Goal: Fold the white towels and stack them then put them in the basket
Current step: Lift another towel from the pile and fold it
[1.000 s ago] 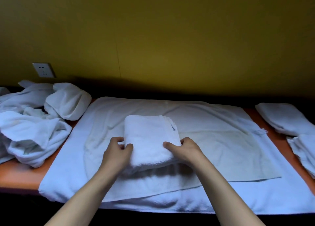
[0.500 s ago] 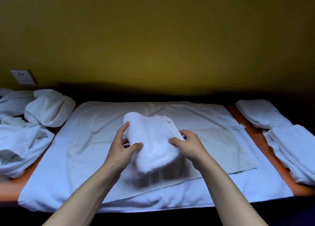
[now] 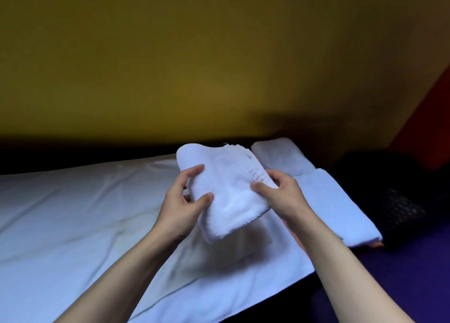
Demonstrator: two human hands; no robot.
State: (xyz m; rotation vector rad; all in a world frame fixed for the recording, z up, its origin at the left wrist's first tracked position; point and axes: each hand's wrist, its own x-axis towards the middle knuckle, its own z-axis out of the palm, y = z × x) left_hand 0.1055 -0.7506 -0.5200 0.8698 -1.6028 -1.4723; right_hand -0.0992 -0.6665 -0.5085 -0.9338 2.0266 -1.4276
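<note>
From the head view, I had the folded towel [image 3: 229, 196] lifted off the spread towel [image 3: 73, 215], tilted, gripped from both sides. My left hand [image 3: 183, 204] pinched its left edge, thumb on top and fingers curled beneath; my right hand [image 3: 280, 196] pinched the right edge where the layered ends showed, thumb pressing on top. No finger was spread free.

To do this step well, I judged I should keep both pinches even so the layers did not slide apart, carry the bundle level, and set it squarely on a stack.

Two folded towels lay to the right: the far stack [image 3: 280, 155] and the near stack [image 3: 333, 205], touching each other. Beyond them sat a dark woven shape [image 3: 399, 208], possibly the basket; I could not tell. The table edge ran just below the near stack, so room to the right looked tight, while the left stayed open.
</note>
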